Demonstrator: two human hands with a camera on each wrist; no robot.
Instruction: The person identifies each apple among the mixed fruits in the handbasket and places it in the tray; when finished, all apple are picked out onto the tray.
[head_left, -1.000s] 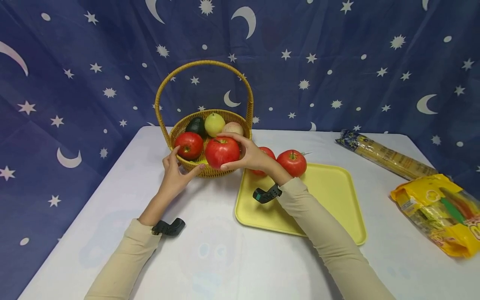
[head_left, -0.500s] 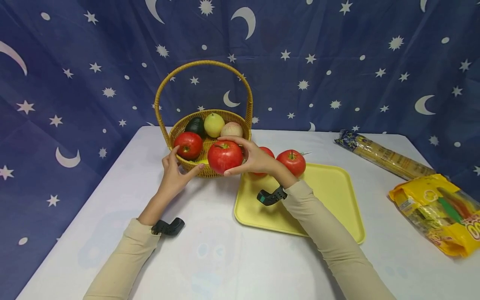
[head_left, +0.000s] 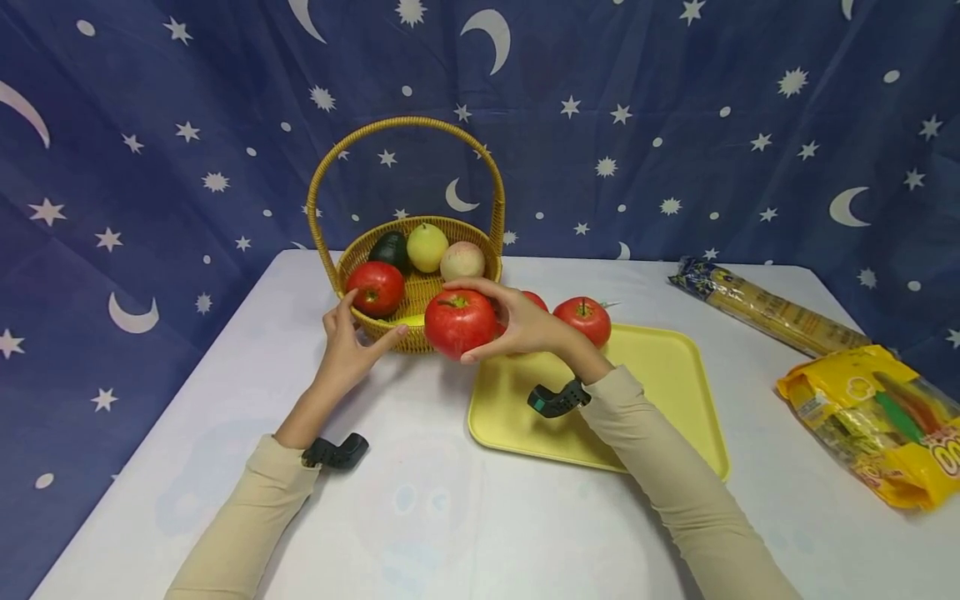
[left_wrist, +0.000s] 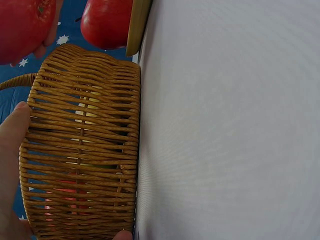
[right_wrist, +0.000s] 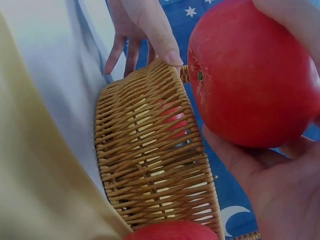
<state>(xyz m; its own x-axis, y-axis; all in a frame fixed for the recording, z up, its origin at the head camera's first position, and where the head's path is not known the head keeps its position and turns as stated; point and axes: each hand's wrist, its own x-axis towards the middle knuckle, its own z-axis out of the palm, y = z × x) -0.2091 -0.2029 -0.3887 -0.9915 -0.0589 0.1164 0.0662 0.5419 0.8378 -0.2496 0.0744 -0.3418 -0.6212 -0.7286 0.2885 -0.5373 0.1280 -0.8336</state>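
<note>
In the head view my right hand (head_left: 525, 323) grips a large red apple (head_left: 460, 323) in the air, in front of the wicker basket (head_left: 420, 342) and by the tray's left edge. Thumb and fingers wrap the apple, as the right wrist view also shows. My left hand (head_left: 347, 354) touches the basket's front left, thumb at its rim, the fingers fairly straight and spread along the side. Inside the basket lie another red apple (head_left: 375, 288), a dark green avocado (head_left: 390, 252), a yellow-green pear (head_left: 427, 247) and a pale peach (head_left: 462, 260).
A yellow tray (head_left: 660, 400) lies right of the basket. At its far left are an apple (head_left: 584, 321) and another red fruit (head_left: 534, 302), partly hidden by my right hand. Further right lie a long packet of noodles (head_left: 772, 310) and a yellow bag (head_left: 877, 425). A starry cloth hangs behind.
My right hand has drawn the apple right and toward me, from over the basket's front rim to nearer the tray, uncovering more of the peach. The left hand has stayed at the basket.
</note>
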